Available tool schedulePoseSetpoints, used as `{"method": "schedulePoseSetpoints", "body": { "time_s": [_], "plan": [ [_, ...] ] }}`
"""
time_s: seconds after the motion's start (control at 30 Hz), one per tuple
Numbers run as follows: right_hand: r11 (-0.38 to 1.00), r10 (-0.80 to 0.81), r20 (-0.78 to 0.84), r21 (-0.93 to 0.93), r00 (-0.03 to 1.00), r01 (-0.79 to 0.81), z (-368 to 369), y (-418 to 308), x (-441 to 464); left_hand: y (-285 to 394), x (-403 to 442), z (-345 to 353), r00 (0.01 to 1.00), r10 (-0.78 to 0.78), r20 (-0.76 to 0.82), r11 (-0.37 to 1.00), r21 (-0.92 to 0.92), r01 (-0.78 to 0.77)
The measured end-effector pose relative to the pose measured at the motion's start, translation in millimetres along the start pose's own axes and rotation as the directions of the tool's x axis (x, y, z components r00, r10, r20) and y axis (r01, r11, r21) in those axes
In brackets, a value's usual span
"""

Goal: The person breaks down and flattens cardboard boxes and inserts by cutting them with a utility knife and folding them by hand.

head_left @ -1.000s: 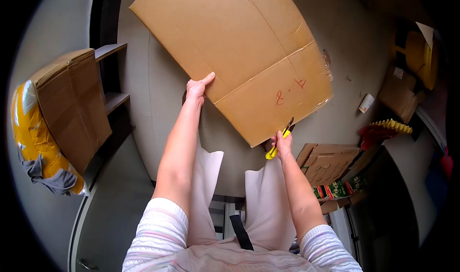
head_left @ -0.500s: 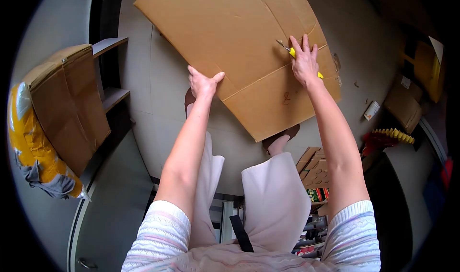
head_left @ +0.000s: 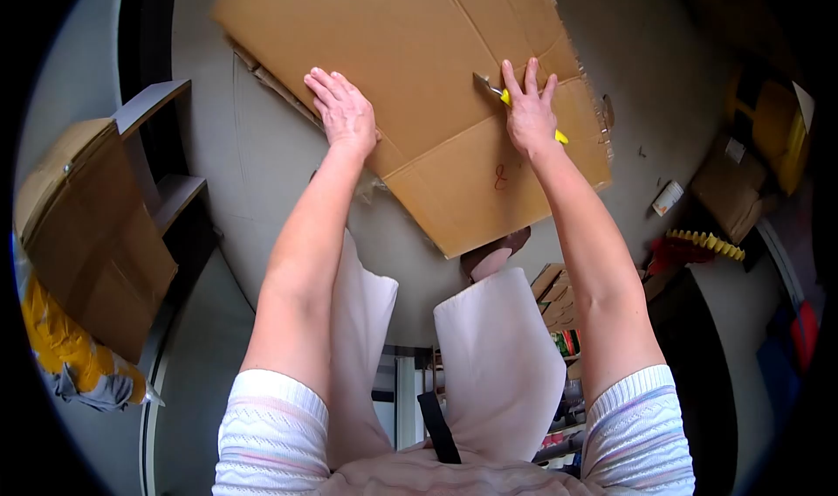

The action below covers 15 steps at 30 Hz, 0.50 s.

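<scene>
- Two hands, my left hand [head_left: 342, 116] and my right hand [head_left: 531, 125], rest on the flattened cardboard box [head_left: 375, 33], which lies aslant over the floor [head_left: 262, 199] in front of my legs, its near edge partly covering my brown shoe [head_left: 518, 240].
- My left hand lies palm down by the left edge, fingers straight and close together, gripping nothing that I can see.
- My right hand holds the yellow utility knife [head_left: 506, 98] under the palm, three fingers spread on the board, the bare blade [head_left: 481, 82] pointing out to the left; how my thumb clasps the handle I cannot tell.
- I judge the board light for its breadth, stiff across each panel but ready to hinge along the creases [head_left: 436, 149], so it would sag if lifted by one corner.
- Its face looks smooth, perhaps slippery under a flat palm; the layers at the left edge may slide apart, so I'd pinch them together.
- Best hold, to my mind: the left and near edges, clear of the ragged right rim [head_left: 580, 64] and the blade, which could score the face.
</scene>
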State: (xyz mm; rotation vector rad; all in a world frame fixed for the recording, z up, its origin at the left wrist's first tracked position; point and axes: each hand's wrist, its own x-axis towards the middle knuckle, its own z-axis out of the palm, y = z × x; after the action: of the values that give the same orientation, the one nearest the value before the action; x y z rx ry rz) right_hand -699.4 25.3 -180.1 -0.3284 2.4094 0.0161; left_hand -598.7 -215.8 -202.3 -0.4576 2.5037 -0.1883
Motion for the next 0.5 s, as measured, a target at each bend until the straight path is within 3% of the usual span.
{"method": "schedulePoseSetpoints", "body": {
  "time_s": [0.1, 0.2, 0.3, 0.37, 0.4, 0.43, 0.5],
  "plan": [
    [0.999, 0.016, 0.014, -0.029, 1.0, -0.015, 0.7, -1.3, 0.9, -5.4, 2.0, -17.8, 0.996, 0.027, 0.08, 1.0, -0.003, -0.027],
    [0.997, -0.025, -0.017, 0.066, 1.0, 0.026, -13.9, -1.0, -8.6, -8.8, -5.6, -38.6, 0.985, 0.053, 0.166, 0.998, 0.006, -0.055],
    [0.982, -0.133, -0.121, 0.116, 0.984, 0.147, -33.5, 9.2, -42.7, -17.2, -9.5, -37.6, 0.982, 0.048, 0.185, 0.999, -0.028, -0.043],
    [0.91, -0.203, -0.239, 0.313, 0.95, 0.273, -39.7, 22.7, -97.4, -24.5, -14.4, -38.7, 0.983, 0.037, 0.181, 0.994, -0.107, -0.018],
    [0.889, -0.246, -0.282, 0.315, 0.927, 0.332, -40.2, 29.5, -134.5, -26.3, -17.9, -44.3, 0.978, 0.02, 0.205, 0.995, -0.102, 0.001],
    [0.909, -0.179, -0.098, 0.365, 0.979, 0.202, -47.0, 32.4, -176.1, -28.9, -21.9, -47.9, 0.983, 0.033, 0.178, 0.991, -0.132, -0.009],
    [0.925, -0.152, 0.085, 0.364, 0.985, 0.111, -37.2, 48.0, -265.4, -36.5, -28.5, -53.9, 0.992, 0.045, 0.119, 0.982, -0.188, -0.022]
  ]
}}
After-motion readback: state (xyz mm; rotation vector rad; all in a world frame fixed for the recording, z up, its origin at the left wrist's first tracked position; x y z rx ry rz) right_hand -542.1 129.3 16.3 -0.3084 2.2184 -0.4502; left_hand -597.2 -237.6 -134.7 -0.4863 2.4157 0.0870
